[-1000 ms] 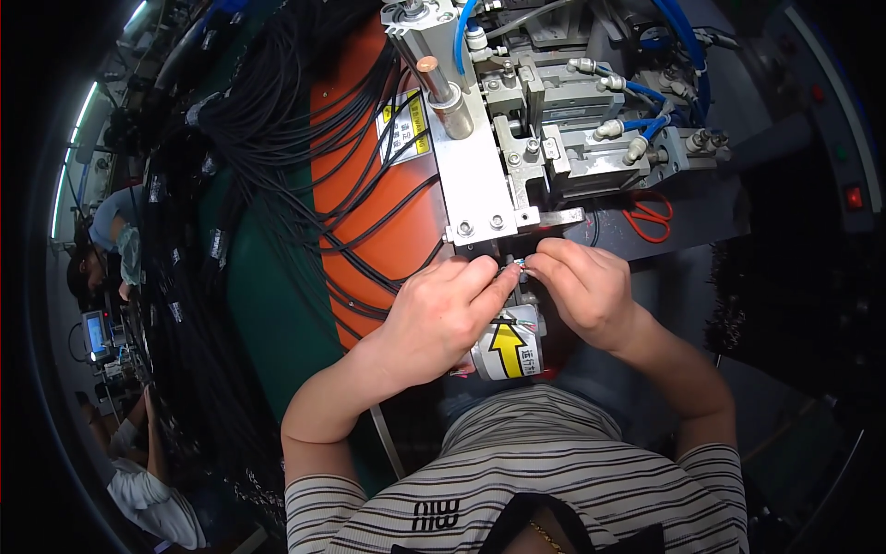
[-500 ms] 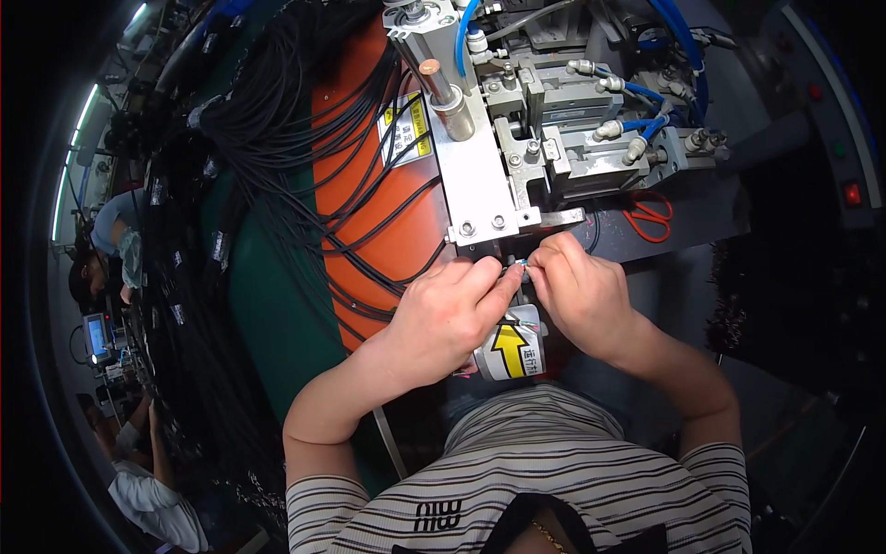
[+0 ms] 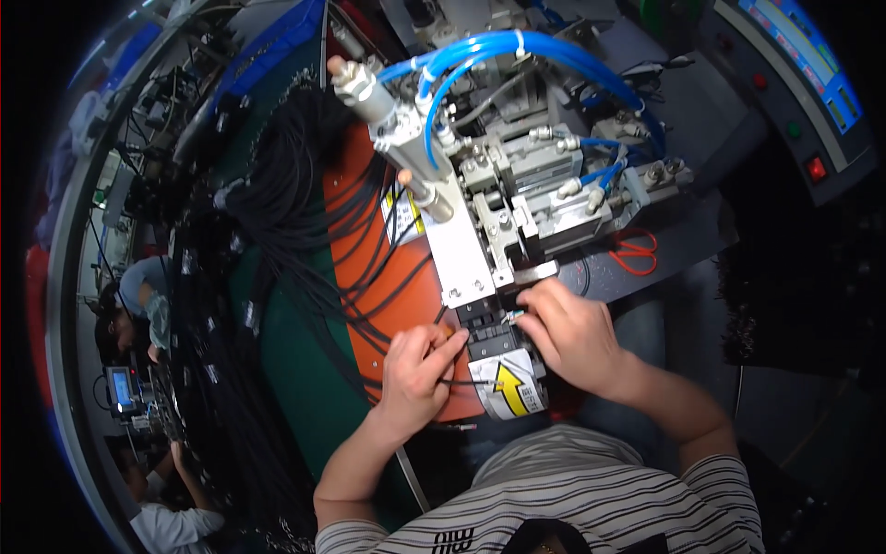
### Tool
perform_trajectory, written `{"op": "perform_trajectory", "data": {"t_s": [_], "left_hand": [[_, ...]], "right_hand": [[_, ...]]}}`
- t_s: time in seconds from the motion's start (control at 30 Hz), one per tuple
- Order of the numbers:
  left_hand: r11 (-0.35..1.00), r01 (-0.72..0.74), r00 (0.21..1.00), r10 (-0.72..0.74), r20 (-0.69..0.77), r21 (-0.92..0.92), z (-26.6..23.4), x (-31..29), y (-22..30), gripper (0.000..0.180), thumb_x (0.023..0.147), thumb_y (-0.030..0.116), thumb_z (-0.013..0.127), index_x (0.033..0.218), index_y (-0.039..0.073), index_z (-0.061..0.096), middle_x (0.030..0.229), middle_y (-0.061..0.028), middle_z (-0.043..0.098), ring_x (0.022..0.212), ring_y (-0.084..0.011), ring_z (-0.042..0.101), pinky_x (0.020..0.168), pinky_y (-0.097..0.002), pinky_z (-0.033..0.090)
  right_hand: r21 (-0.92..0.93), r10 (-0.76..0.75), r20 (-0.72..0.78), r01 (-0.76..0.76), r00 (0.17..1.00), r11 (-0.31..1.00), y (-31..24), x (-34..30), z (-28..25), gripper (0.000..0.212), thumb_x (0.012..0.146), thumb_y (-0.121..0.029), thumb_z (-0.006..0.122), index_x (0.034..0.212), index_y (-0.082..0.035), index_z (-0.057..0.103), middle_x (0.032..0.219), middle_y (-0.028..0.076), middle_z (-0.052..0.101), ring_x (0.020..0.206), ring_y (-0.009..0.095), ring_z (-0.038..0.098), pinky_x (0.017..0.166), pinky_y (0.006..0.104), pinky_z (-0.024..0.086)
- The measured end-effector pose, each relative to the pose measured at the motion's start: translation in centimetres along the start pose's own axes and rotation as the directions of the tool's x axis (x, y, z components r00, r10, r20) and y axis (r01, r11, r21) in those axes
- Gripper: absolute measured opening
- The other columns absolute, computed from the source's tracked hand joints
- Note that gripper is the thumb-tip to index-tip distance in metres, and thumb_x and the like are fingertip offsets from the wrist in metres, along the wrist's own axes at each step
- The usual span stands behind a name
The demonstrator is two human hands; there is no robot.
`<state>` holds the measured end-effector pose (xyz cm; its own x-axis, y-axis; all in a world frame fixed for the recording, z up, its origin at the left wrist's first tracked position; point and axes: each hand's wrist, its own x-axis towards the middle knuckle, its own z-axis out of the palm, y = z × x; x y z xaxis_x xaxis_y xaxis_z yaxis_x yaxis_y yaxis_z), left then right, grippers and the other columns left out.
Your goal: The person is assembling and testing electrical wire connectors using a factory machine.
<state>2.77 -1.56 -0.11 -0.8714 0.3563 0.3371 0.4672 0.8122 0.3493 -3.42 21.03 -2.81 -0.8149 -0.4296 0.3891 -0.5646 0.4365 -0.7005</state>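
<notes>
My right hand (image 3: 574, 334) is closed in a pinch at the front of the metal machine (image 3: 459, 263). Thin wire ends (image 3: 510, 317), whitish and bluish, show at its thumb and fingertip. My left hand (image 3: 417, 374) is at the left side of the black slotted block (image 3: 489, 339), its index finger stretched to the block's edge and the other fingers curled. What those fingers hold is hidden. From beneath this hand a black cable (image 3: 468, 382) runs right, across a white cover with a yellow arrow (image 3: 509, 388).
Many black cables (image 3: 295, 203) lie bundled on the orange and green table at left. Blue air hoses (image 3: 517, 42) arch over the machine. Red-handled scissors (image 3: 633, 254) lie right of it. A control panel with buttons (image 3: 794, 129) stands far right. Other people work at far left.
My hands were together at the machine's front; now they are apart, the left having moved left and nearer to me. The view has shifted, showing more of the machine and the black block.
</notes>
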Motion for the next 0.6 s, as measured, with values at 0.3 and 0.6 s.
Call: {"op": "perform_trajectory", "data": {"t_s": [0.3,0.6], "left_hand": [[0.797,0.150,0.960,-0.259,-0.107,-0.585,1.8,-0.2,-0.6,0.069,0.068,-0.007,0.077,0.129,0.000,0.046,0.085,-0.0066,0.057,0.066,-0.0136,0.060,0.056,-0.0256,0.049],[0.733,-0.157,0.875,0.414,0.251,-0.662,-5.9,3.6,-6.3,0.045,0.085,0.020,0.072,0.121,0.000,0.053,0.107,-0.0101,0.063,0.091,-0.0256,0.064,0.079,-0.0365,0.052]], "right_hand": [[0.523,-0.213,0.136,0.113,0.967,0.845,-4.6,1.4,3.1,0.043,0.078,-0.009,0.076,0.116,-0.003,0.059,0.110,0.013,0.058,0.092,0.029,0.063,0.077,0.0349,0.054],[0.431,-0.232,0.161,0.143,0.959,0.891,-5.2,1.5,4.5,0.020,0.077,0.000,0.075,0.095,-0.001,0.067,0.094,0.012,0.067,0.085,0.026,0.068,0.072,0.0321,0.056]]}}
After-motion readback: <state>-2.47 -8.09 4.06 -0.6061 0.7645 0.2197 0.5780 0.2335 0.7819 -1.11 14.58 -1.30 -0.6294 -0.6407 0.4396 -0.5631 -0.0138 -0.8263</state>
